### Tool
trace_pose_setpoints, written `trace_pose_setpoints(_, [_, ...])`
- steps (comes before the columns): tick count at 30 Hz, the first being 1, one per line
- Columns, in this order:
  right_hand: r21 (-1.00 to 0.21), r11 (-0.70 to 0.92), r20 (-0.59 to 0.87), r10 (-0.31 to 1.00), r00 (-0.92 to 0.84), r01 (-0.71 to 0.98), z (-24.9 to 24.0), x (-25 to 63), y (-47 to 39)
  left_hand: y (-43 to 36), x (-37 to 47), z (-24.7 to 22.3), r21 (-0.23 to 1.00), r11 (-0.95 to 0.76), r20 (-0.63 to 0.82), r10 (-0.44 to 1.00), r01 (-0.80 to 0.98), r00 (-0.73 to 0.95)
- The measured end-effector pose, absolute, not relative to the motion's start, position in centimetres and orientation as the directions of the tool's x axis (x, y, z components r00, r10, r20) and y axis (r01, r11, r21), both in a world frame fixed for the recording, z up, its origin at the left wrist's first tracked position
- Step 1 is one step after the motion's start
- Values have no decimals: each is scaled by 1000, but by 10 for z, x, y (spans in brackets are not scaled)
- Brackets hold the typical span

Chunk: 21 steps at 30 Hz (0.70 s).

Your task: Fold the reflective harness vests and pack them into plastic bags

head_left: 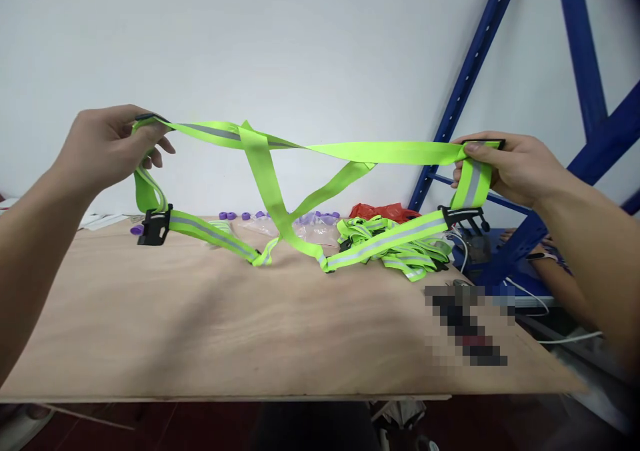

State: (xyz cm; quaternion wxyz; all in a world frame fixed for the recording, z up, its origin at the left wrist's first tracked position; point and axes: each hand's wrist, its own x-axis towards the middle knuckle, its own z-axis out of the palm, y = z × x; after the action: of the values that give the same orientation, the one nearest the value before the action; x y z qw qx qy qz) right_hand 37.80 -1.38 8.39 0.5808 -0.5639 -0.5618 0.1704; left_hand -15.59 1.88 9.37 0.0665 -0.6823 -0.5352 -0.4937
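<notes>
A neon-green reflective harness (390, 152) with grey stripes is stretched between my two hands above the table. My left hand (115, 141) pinches its left end at a dark slider. Below that hand hangs a black buckle half (155, 226). At the other end, my right hand (505, 164) grips the strap by another black slider, thumb on top. A second black buckle half (465, 218) dangles under it. Crossed straps (285, 224) droop in the middle, their low ends near the tabletop; whether they touch it I cannot tell.
On the wooden table (240, 344), a pile of similar green straps (415, 254) lies at the back right, by a red plastic bag (383, 211). Purple rolls (320, 216) and clear plastic stand along the wall. A blue metal frame (470, 78) rises at right, with another person's arm (555, 271) behind it.
</notes>
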Motion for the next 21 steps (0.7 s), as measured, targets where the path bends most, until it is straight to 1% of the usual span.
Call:
trace_pose_setpoints(2, [-899, 295, 405, 843, 355, 325, 87, 372, -18, 16, -157, 97, 415, -383, 728, 684, 825, -49])
trace_pose_setpoints(5, [-889, 316, 427, 834, 350, 333, 90, 367, -24, 15, -164, 100, 407, -338, 648, 762, 848, -8])
trace_pose_setpoints(9, [-876, 297, 416, 863, 285, 380, 92, 365, -23, 13, -174, 100, 442, -299, 519, 854, 846, 31])
trace_pose_setpoints(11, [-864, 267, 408, 868, 282, 427, 94, 363, -18, 11, -176, 96, 456, -264, 404, 913, 850, 67])
trace_pose_setpoints(13, [-851, 235, 394, 878, 272, 470, 99, 362, -11, 9, -173, 90, 481, -233, 247, 961, 845, 124])
trace_pose_setpoints(15, [-835, 222, 382, 893, 238, 503, 106, 360, -4, 6, -168, 84, 510, -223, 122, 975, 831, 187])
trace_pose_setpoints(16, [-822, 225, 386, 895, 222, 523, 109, 358, 0, 4, -164, 81, 514, -230, 91, 973, 826, 214])
trace_pose_setpoints(18, [-795, 232, 410, 886, 215, 560, 114, 355, 6, 1, -158, 76, 504, -263, 76, 962, 822, 261])
trace_pose_setpoints(21, [-761, 235, 444, 868, 221, 604, 119, 353, 11, -1, -152, 72, 506, -325, 103, 943, 799, 318])
